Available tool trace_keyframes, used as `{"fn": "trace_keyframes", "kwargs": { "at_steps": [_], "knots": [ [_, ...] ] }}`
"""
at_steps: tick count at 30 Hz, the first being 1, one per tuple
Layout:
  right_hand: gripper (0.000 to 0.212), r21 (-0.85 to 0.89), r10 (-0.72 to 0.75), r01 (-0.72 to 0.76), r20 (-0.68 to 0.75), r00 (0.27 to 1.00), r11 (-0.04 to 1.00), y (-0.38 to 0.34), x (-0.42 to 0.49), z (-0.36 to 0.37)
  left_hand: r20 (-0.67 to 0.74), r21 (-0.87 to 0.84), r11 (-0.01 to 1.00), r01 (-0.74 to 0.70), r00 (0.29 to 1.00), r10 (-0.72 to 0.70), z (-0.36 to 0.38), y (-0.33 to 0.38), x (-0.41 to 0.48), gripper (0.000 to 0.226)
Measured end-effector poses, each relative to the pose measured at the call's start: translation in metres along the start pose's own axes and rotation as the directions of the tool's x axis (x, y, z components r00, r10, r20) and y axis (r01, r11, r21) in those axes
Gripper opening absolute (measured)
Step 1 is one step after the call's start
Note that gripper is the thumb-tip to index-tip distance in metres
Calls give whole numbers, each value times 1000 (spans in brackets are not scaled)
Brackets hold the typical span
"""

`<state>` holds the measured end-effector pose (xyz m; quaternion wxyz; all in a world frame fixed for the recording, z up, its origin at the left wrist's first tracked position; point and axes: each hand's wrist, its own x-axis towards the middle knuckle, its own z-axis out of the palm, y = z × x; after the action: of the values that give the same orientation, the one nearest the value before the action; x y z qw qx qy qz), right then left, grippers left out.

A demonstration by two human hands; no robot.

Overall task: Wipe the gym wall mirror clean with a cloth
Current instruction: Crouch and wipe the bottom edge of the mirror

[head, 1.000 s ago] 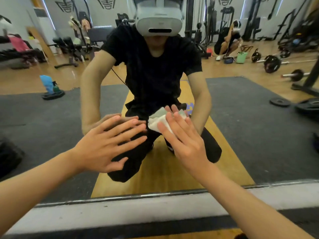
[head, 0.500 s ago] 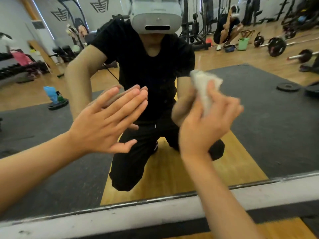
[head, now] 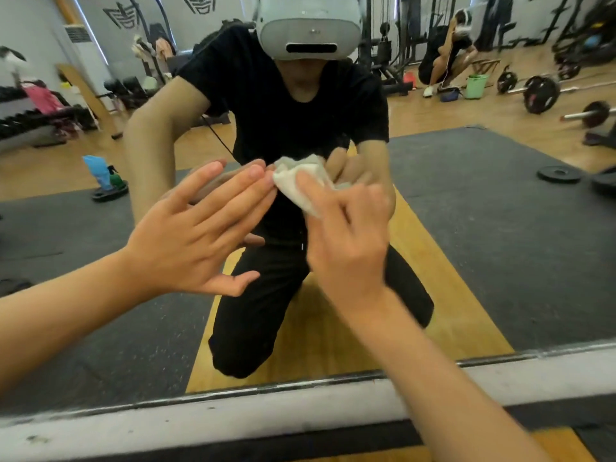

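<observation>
The wall mirror (head: 500,228) fills most of the view and reflects me kneeling in front of it. A crumpled white cloth (head: 300,185) is against the glass at the centre, gripped by my right hand (head: 346,241) with curled fingers. My left hand (head: 196,238) lies flat on the mirror just left of the cloth, fingers straight and spread, fingertips almost touching the cloth. Part of the cloth is hidden under my right fingers.
The mirror's metal bottom edge and a grey-white ledge (head: 233,425) run across below my arms. Reflected in the glass are barbells and plates (head: 540,95) at right, a crouching person (head: 446,58) by a green bucket, a blue spray bottle (head: 100,173) at left, and dark floor mats.
My right hand has brought the cloth down and left from the upper right, back beside my left fingertips. My left hand has stayed flat on the glass.
</observation>
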<state>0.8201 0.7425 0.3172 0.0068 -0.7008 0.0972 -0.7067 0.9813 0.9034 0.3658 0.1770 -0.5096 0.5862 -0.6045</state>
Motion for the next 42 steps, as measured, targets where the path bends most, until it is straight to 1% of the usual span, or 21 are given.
{"fn": "trace_keyframes", "kwargs": {
  "at_steps": [2, 5, 7, 10, 12, 13, 15, 17, 19, 21, 23, 25, 26, 28, 30, 32, 34, 36, 38, 40, 42],
  "knots": [
    [18, -53, -54, 51, -55, 997, 997, 39, 19, -12, -13, 18, 1000, 0, 1000, 0, 1, 0, -1, 107],
    [17, -23, 289, -305, -252, 923, 952, 52, 41, -20, -16, 22, 1000, 8, 1000, -8, 1, 2, 1, 108],
    [19, 101, 394, -381, -194, 899, 919, 6, 30, -3, -22, 13, 1000, 16, 1000, -15, 2, 2, 1, 107],
    [18, 54, 149, -151, 28, 988, 987, -35, -2, 11, -25, -49, 999, 11, 1000, -13, 2, -1, -5, 104],
    [18, -28, 17, -16, 28, 999, 999, 3, -3, -1, -21, -82, 997, -7, 1000, 5, 2, 1, -8, 101],
    [18, -83, 40, -41, -14, 999, 996, 26, -1, -10, -13, -85, 996, -24, 1000, 23, 3, 2, -7, 99],
    [20, -159, 194, -217, -153, 969, 963, 66, 8, -31, 9, -73, 995, -60, 998, 61, 2, 4, -5, 95],
    [19, -49, 388, -413, -261, 884, 909, 70, 16, -34, 27, -40, 996, -82, 996, 83, 1, 3, -3, 93],
    [18, 78, 500, -499, -268, 823, 863, 35, 7, -16, 24, -35, 997, -74, 997, 75, 0, 2, -4, 94],
    [19, 96, 424, -414, -151, 893, 905, -5, -15, 2, 21, -59, 997, -48, 999, 50, -1, 2, -6, 97],
    [20, 17, 184, -184, 16, 983, 983, -14, -39, 1, 15, -88, 996, -34, 999, 35, 0, 3, -6, 100],
    [20, -85, -14, 20, 74, 997, 996, 29, -39, -15, 14, -93, 995, -28, 999, 30, 0, 4, -7, 102],
    [20, -156, -25, 32, 46, 999, 987, 54, -36, -24, 14, -84, 996, -31, 999, 32, 2, 4, -6, 102],
    [19, -251, 119, -137, -86, 989, 958, 92, -24, -42, 21, -55, 998, -30, 999, 31, 2, 5, -6, 101],
    [19, -87, 404, -435, -244, 881, 896, 86, -16, -41, 30, -36, 999, -29, 999, 30, 3, 7, -5, 99],
    [21, 73, 564, -566, -259, 784, 821, 41, -26, -20, 41, -34, 999, -30, 999, 31, 1, 7, -4, 98],
    [19, 72, 476, -471, -131, 870, 879, -5, -53, 2, 56, -43, 999, -34, 998, 36, 0, 6, -5, 98],
    [17, -24, 197, -196, 49, 979, 980, -14, -82, 2, 56, -61, 997, -48, 997, 52, 0, 6, -5, 98],
    [19, -80, -33, 44, 138, 990, 996, 25, -86, -15, 52, -64, 997, -49, 997, 53, 0, 5, -6, 97],
    [24, -174, 19, -9, 52, 998, 985, 70, -76, -36, 42, -52, 998, -36, 998, 38, 1, 6, -7, 94],
    [24, -160, 287, -304, -123, 950, 939, 85, -65, -43, 33, -35, 999, -32, 999, 33, 1, 8, -6, 93]
  ]
}}
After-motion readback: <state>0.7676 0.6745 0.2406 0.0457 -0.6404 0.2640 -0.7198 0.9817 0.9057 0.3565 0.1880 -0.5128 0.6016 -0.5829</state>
